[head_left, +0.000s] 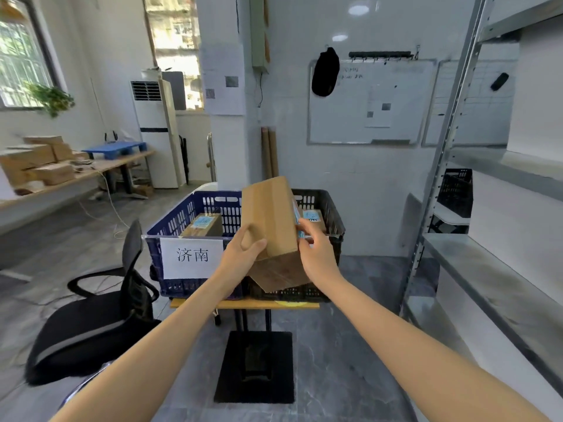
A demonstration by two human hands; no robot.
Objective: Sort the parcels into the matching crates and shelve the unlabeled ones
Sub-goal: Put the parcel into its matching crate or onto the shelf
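I hold a brown cardboard parcel (269,217) up in front of two crates, tilted on end. My left hand (243,252) grips its lower left corner. My right hand (315,251) holds its right side, where a blue label edge shows. Behind it stand a blue crate (182,226) with a white sign in Chinese characters and a black crate (330,220). Each crate holds a labeled parcel: one in the blue crate (202,225), one in the black crate (313,216).
Both crates rest on a small wooden table (195,304) with a black base. A black office chair (100,309) stands at the left. Metal shelves (493,269) run along the right, with a black crate on them. Several more boxes (36,162) lie on a far left table.
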